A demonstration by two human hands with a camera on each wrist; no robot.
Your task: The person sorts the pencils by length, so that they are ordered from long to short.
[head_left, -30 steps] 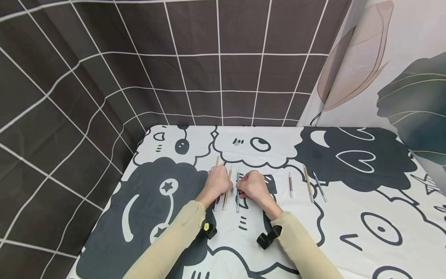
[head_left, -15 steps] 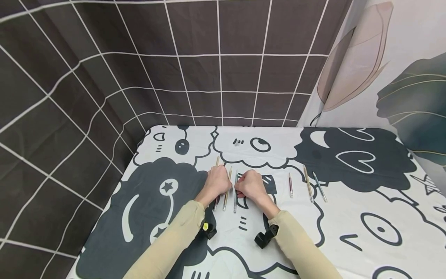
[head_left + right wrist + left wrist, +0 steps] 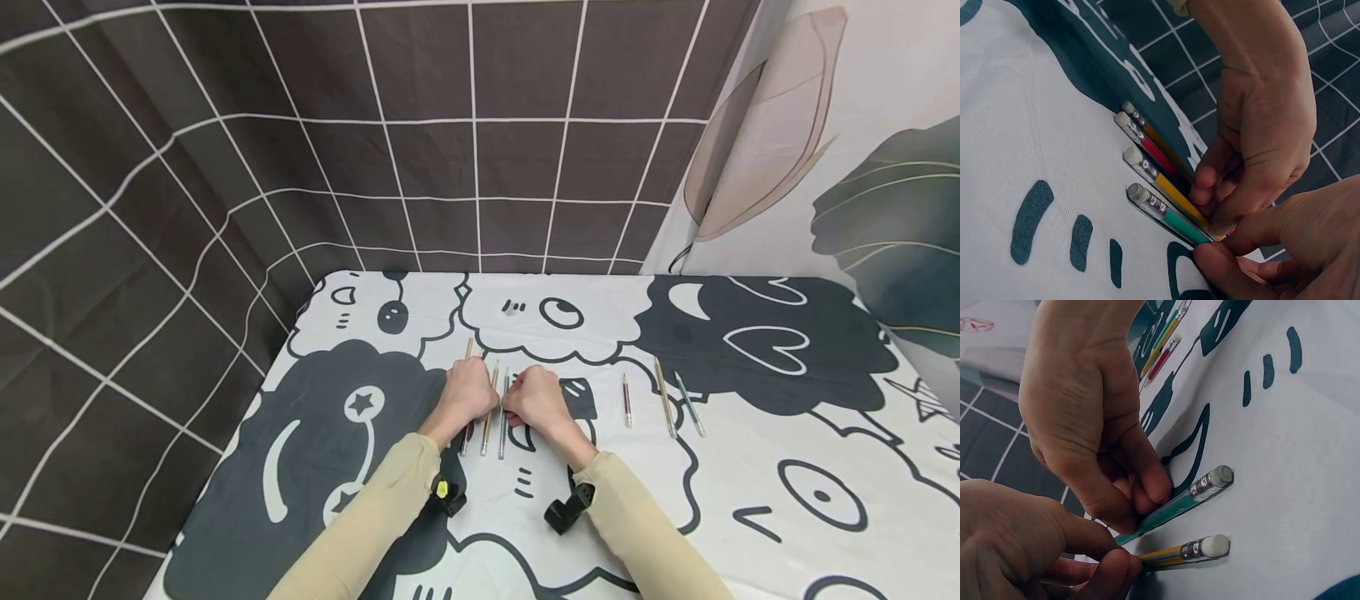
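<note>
Green pencil (image 3: 1186,227) lies between the hands (image 3: 468,390) (image 3: 537,400), beside a yellow pencil (image 3: 1175,194)

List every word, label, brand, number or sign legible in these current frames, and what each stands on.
No text is readable.
Pencils: any print is too small, blurred or covered to read.
Cloth: printed hearts and stars, no readable lettering.
Wrist cameras: any marking is too small to read.
</note>
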